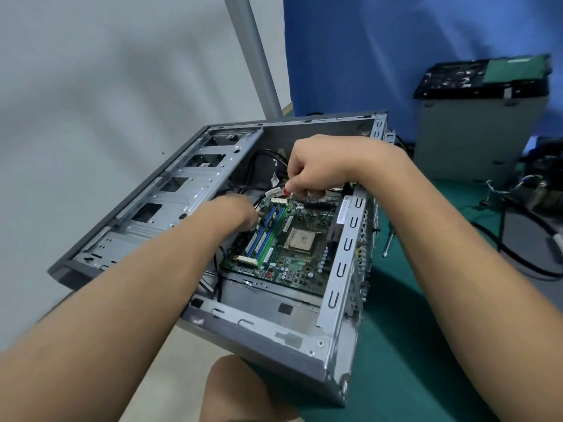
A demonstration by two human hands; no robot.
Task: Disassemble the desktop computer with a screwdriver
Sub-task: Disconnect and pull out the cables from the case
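Head view, looking down: an open desktop computer case (274, 339) lies on its side across the middle of the frame, on a green-covered desk (411, 330). Its side panel is off. The metal drive bays (182, 190), at centre left, look empty. The motherboard (292, 263) sits inside the case at centre, and its processor (300, 240) is bare, with no cooler over it.

The right hand (316, 170) reaches in from the right, fingers curled, and pinches a small red-and-white cable plug (281, 192) at the board's far edge. The left hand (234, 210) reaches in from the lower left to the board's left edge. It is blurred, so whether it holds anything cannot be told.

The screwdriver (387, 245) lies on the desk just right of the case, in neither hand.

The job looks roughly midway. Panel, drives and cooler appear to be out. Left to do: unplug the black cables (265, 156), pull the memory sticks (262, 239), and unscrew and lift out the board.

A second case (475, 132) stands at upper right with parts stacked on top.
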